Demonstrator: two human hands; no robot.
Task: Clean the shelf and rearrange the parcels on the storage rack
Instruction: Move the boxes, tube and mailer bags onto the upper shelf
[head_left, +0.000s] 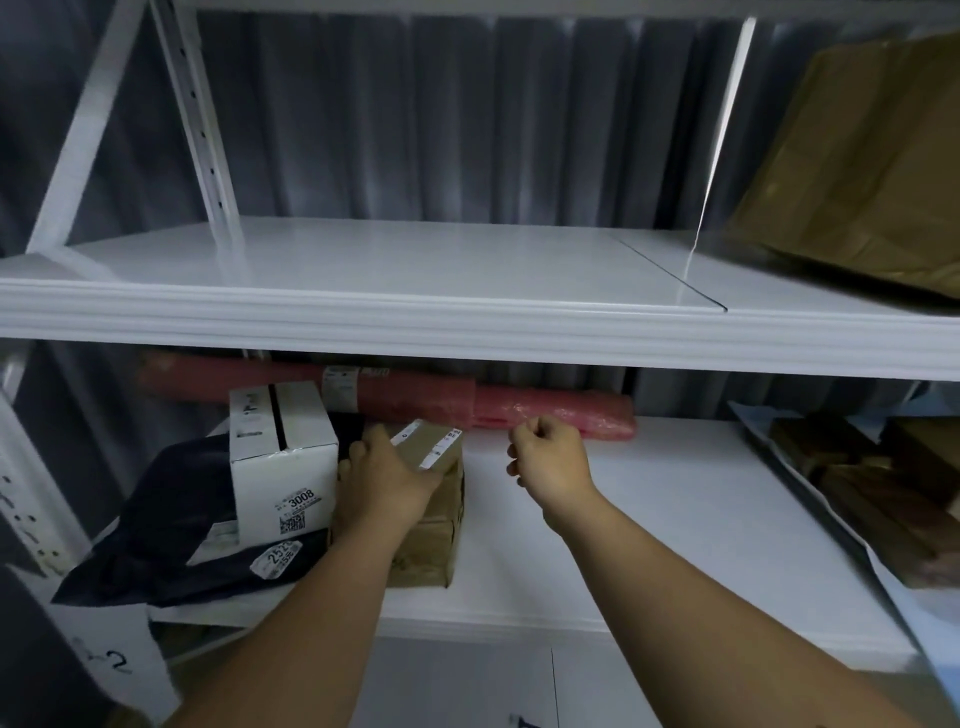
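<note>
Left grip (382, 470) rests flat on brown parcel (434, 499), right grip (550, 457) fisted, holding nothing; upper shelf (395, 270) bare, parcels half sorted.

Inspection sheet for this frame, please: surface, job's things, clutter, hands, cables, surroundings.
Surface: white metal lower shelf, bare in the middle; white upper shelf above.
Job's things: white cardboard box marked 3008 on a black plastic mailer bag; brown cardboard parcel; long red wrapped roll along the back.
Clutter: brown parcels on pale wrapping at right; brown paper package on the upper shelf.
Hands: left hand rests on the brown parcel; right hand curled, holding nothing.
Cables: nothing seen.
Surroundings: grey corrugated wall.
</note>
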